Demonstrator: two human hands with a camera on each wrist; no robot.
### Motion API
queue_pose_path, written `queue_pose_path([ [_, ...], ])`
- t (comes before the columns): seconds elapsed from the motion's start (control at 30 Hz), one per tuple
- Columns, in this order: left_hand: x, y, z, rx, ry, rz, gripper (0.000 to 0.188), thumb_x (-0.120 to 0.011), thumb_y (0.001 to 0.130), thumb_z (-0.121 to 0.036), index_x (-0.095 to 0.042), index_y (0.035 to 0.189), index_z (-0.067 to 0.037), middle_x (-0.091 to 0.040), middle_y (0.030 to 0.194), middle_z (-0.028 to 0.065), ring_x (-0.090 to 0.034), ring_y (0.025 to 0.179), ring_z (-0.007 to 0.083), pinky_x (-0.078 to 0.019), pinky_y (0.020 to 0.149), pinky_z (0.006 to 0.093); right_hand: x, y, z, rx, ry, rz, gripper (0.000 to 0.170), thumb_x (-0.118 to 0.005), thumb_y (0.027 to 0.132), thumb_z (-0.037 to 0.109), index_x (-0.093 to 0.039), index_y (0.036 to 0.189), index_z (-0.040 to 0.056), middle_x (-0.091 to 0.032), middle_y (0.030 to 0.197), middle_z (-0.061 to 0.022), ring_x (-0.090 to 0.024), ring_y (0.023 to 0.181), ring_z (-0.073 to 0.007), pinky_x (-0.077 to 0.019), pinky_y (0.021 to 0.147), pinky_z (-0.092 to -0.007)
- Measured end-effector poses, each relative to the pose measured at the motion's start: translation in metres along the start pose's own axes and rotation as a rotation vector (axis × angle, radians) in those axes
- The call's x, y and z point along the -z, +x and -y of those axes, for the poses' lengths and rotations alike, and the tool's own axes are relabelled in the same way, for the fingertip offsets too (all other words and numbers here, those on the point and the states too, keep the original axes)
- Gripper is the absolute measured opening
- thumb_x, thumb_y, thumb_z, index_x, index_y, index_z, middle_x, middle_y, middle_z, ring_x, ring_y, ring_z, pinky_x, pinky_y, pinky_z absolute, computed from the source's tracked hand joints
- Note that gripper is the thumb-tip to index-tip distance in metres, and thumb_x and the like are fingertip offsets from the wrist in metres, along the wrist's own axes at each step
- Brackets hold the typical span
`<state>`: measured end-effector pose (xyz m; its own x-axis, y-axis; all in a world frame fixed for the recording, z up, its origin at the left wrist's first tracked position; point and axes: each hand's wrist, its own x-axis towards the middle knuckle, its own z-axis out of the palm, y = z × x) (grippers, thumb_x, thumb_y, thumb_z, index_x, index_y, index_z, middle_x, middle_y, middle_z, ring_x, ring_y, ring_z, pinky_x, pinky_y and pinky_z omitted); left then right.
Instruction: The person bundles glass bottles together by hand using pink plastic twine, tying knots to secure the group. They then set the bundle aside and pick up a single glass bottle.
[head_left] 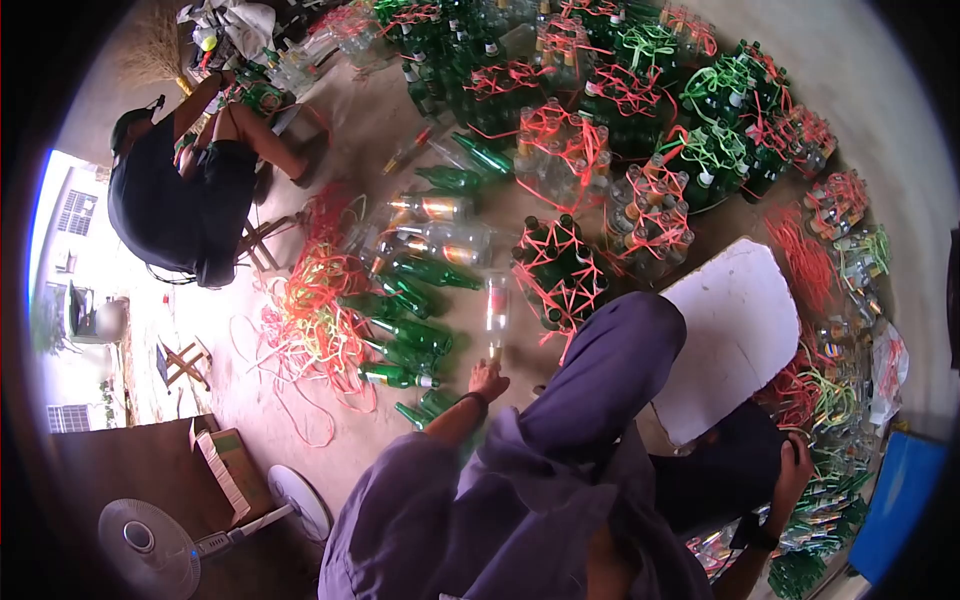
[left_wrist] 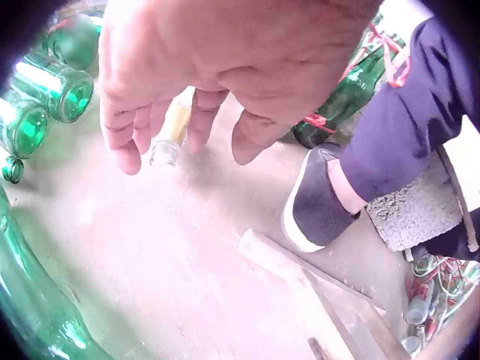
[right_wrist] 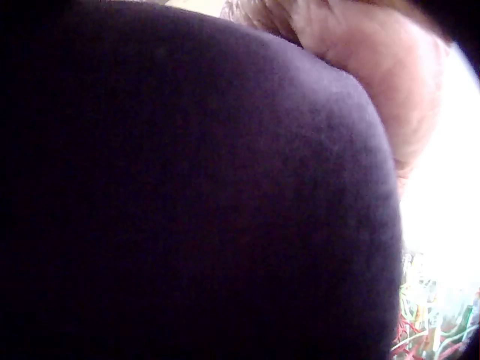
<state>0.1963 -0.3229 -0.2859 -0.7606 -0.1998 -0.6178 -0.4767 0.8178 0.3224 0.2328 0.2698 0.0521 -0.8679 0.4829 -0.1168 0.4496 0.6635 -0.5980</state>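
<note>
In the head view my left hand is at the neck of a clear glass bottle that lies on the floor. The left wrist view has the left hand with its fingers spread and pointing down. The bottle's yellowish neck shows between these fingers, and the rest of it is hidden behind the hand. My right hand rests on my dark-trousered knee. In the right wrist view the trouser cloth fills most of the picture, with part of the right hand at its edge.
Loose green bottles lie left of the clear one, beside a tangle of red and yellow-green straps. Strapped bottle bundles stand ahead. A white board is beside my leg. Another person sits at the left; a fan stands lower left.
</note>
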Motion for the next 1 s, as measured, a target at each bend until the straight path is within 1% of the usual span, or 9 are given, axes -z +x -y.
queue_pose_path([
  [0.1,0.010,0.016,-0.005,0.038,0.005,0.118,0.055,-0.070,0.076,-0.033,-0.066,0.124,-0.008,-0.056,0.131,0.0202,-0.049,0.128,0.0384,-0.0416,0.108,0.0459,-0.001,0.002,-0.014,-0.039,0.027,-0.020,0.033,-0.063,0.094,0.018,-0.068,0.116,-0.0058,-0.071,0.109,-0.0161,-0.064,0.102,-0.0258,-0.0478,0.095,-0.0366],
  [0.53,-0.002,0.048,-0.014,0.104,-0.044,0.157,0.057,-0.073,0.073,-0.042,-0.069,0.121,-0.010,-0.055,0.138,0.0219,-0.048,0.130,0.0395,-0.0422,0.109,0.0453,0.006,0.012,-0.018,-0.127,-0.025,0.055,0.037,-0.060,0.094,0.022,-0.068,0.120,-0.0042,-0.070,0.112,-0.0158,-0.064,0.105,-0.0263,-0.0463,0.097,-0.0377],
  [0.6,-0.001,0.047,-0.014,0.067,-0.063,0.150,0.056,-0.073,0.075,-0.042,-0.070,0.121,-0.012,-0.059,0.135,0.0213,-0.049,0.131,0.0389,-0.0429,0.108,0.0450,0.005,0.014,-0.017,-0.124,-0.058,0.051,0.040,-0.060,0.094,0.023,-0.067,0.121,-0.0055,-0.069,0.112,-0.0166,-0.063,0.104,-0.0272,-0.0462,0.097,-0.0384],
  [0.67,-0.046,0.080,0.024,-0.011,-0.018,0.153,0.054,-0.074,0.076,-0.044,-0.070,0.120,-0.013,-0.063,0.131,0.0185,-0.050,0.130,0.0382,-0.0436,0.107,0.0445,0.004,0.017,-0.015,-0.134,-0.042,0.057,0.040,-0.060,0.094,0.023,-0.067,0.121,-0.0055,-0.069,0.112,-0.0165,-0.063,0.105,-0.0270,-0.0462,0.097,-0.0382],
  [0.73,-0.039,0.079,0.024,-0.090,0.026,0.159,0.052,-0.074,0.077,-0.045,-0.071,0.118,-0.013,-0.067,0.127,0.0156,-0.050,0.130,0.0375,-0.0443,0.106,0.0441,0.003,0.018,-0.016,-0.145,-0.031,0.061,0.039,-0.060,0.094,0.023,-0.067,0.120,-0.0056,-0.069,0.113,-0.0165,-0.063,0.105,-0.0268,-0.0462,0.097,-0.0380],
  [0.83,-0.025,0.073,0.016,-0.179,0.113,0.318,0.048,-0.075,0.076,-0.047,-0.073,0.112,-0.015,-0.071,0.118,0.0097,-0.053,0.126,0.0361,-0.0462,0.104,0.0434,0.000,0.025,-0.021,-0.196,0.067,0.046,0.039,-0.060,0.095,0.023,-0.067,0.120,-0.0057,-0.070,0.112,-0.0163,-0.063,0.105,-0.0265,-0.0462,0.097,-0.0375],
  [0.9,-0.027,0.058,0.016,-0.180,-0.082,0.035,0.039,-0.075,0.078,-0.042,-0.074,0.106,-0.015,-0.071,0.115,0.0068,-0.054,0.121,0.0357,-0.0489,0.099,0.0450,-0.001,0.028,-0.017,-0.157,0.072,0.068,0.039,-0.060,0.095,0.024,-0.067,0.120,-0.0059,-0.070,0.113,-0.0160,-0.063,0.106,-0.0260,-0.0460,0.098,-0.0365],
  [0.93,-0.026,0.052,0.015,-0.179,-0.083,0.034,0.039,-0.075,0.078,-0.042,-0.074,0.106,-0.015,-0.071,0.115,0.0068,-0.054,0.121,0.0357,-0.0489,0.099,0.0450,-0.001,0.029,-0.011,-0.155,0.072,0.068,0.039,-0.060,0.095,0.024,-0.067,0.120,-0.0059,-0.070,0.113,-0.0160,-0.063,0.106,-0.0260,-0.0460,0.098,-0.0365],
  [1.0,-0.023,0.040,0.010,-0.223,-0.111,-0.109,0.022,-0.068,0.082,-0.025,-0.072,0.100,-0.014,-0.071,0.114,0.0080,-0.055,0.117,0.0362,-0.0499,0.097,0.0466,0.000,0.029,0.004,-0.156,0.022,0.111,0.040,-0.060,0.096,0.025,-0.066,0.120,-0.0067,-0.070,0.113,-0.0158,-0.063,0.107,-0.0259,-0.0459,0.098,-0.0356],
])
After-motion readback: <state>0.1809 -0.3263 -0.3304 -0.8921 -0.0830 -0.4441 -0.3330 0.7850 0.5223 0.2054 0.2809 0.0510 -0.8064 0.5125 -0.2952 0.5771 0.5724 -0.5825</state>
